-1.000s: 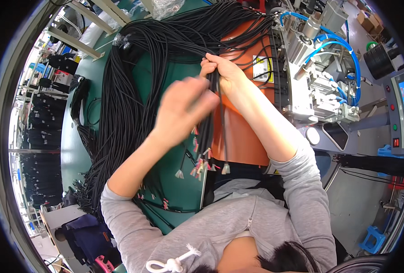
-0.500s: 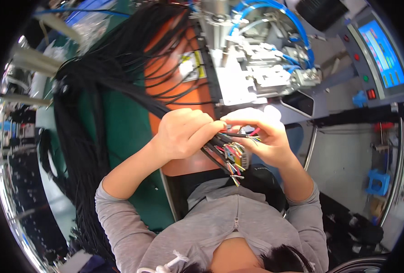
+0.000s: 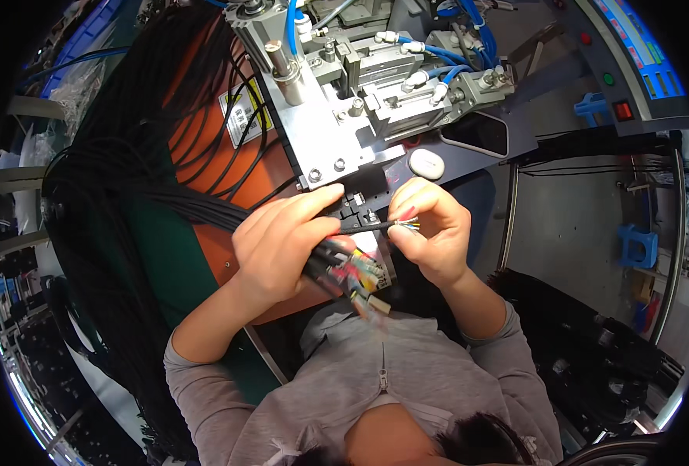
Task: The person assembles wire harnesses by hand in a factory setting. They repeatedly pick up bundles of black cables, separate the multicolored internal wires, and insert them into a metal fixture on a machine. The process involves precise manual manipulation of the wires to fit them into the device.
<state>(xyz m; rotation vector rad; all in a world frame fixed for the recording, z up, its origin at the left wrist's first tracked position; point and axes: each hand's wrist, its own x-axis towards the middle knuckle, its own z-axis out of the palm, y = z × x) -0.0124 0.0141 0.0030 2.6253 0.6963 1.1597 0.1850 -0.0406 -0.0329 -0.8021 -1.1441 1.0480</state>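
Note:
My left hand [image 3: 278, 245] is closed around a bundle of black cables [image 3: 212, 211] that runs in from the left. Below its fingers fan out the bundle's stripped ends, blurred coloured wires [image 3: 356, 272], some with a pale tip. One black cable [image 3: 366, 229] sticks out to the right from my left fingers. Thumb and forefinger of my right hand [image 3: 436, 233] pinch this cable near its end, where thin coloured wires [image 3: 409, 224] show. Both hands are just in front of a metal clamping machine [image 3: 391, 93] with blue air hoses, near a small black fixture [image 3: 354, 210] at its front.
Long black cables [image 3: 111, 171] lie heaped over the orange surface [image 3: 204, 140] and the green table [image 3: 154, 248]. Right of the machine are a white oval object [image 3: 426, 164] and a dark phone-like slab [image 3: 476, 133]. A control panel [image 3: 608, 78] stands far right, a blue stool [image 3: 637, 247] below.
The whole view has shifted, bringing the machine nearer. My right hand now holds one cable straight out, apart from the bundle. My left hand keeps the bundle, whose loose ends have swung.

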